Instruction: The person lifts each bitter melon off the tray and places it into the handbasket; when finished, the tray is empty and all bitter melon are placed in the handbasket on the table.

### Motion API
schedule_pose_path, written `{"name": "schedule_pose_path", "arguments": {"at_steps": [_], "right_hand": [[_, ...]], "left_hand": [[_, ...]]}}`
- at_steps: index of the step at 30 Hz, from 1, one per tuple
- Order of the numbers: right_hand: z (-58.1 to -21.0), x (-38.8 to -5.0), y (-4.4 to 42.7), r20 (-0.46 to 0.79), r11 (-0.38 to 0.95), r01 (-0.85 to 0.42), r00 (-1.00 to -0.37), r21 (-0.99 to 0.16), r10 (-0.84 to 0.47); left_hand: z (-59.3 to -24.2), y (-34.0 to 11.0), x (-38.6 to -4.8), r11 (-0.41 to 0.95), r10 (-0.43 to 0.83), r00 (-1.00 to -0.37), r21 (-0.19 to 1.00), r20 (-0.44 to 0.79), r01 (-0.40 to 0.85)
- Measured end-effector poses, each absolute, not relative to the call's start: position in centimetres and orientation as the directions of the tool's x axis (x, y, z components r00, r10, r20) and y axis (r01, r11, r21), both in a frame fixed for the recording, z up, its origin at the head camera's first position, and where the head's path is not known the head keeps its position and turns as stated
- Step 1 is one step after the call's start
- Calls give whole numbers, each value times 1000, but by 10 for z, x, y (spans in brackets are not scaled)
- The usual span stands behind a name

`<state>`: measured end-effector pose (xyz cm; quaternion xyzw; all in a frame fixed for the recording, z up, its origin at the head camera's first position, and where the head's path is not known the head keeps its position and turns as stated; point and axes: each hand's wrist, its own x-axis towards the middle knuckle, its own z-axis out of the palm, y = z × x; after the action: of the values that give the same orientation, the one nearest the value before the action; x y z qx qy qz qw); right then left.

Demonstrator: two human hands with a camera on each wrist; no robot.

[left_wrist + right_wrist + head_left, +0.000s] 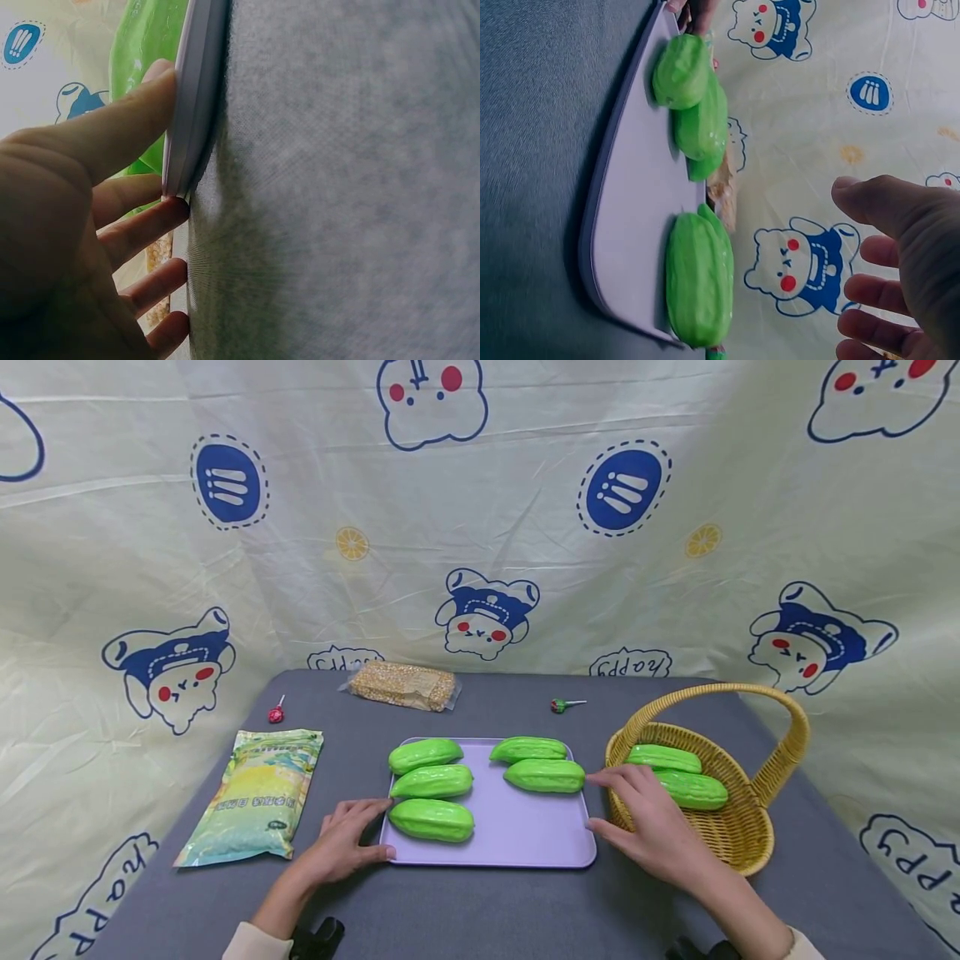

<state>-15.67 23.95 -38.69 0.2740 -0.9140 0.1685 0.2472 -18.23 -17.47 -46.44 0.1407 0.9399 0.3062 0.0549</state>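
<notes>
A light purple tray (525, 839) holds several green ridged vegetables: three in a column at its left, two at its upper right (544, 776). My left hand (341, 845) touches the tray's left edge, thumb near the lower corner, fingers spread, as the left wrist view also shows. By the tray's right edge is my right hand (660, 827), fingers extended and holding nothing; the right wrist view shows this hand (907, 277) apart from the tray (641, 195). Two more green vegetables (692, 790) lie in the wicker basket (738, 852) beyond the right hand.
A yellow-green bag (255, 797) lies on the left of the grey table. Behind the tray are a clear packet of grains (402, 685) and a green-and-red lollipop (558, 705). A red lollipop (276, 715) is at the back left. The basket's handle (787, 760) arches high.
</notes>
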Motion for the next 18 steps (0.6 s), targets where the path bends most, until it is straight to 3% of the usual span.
{"name": "schedule_pose_path", "arguments": {"at_steps": [6, 18], "right_hand": [[-394, -166, 226, 542, 791, -584, -732, -184, -414], [-405, -182, 202, 468, 829, -507, -807, -235, -361]], "left_hand": [[-465, -175, -183, 776, 298, -954, 587, -18, 231], [-464, -175, -182, 773, 301, -953, 590, -17, 234]]}}
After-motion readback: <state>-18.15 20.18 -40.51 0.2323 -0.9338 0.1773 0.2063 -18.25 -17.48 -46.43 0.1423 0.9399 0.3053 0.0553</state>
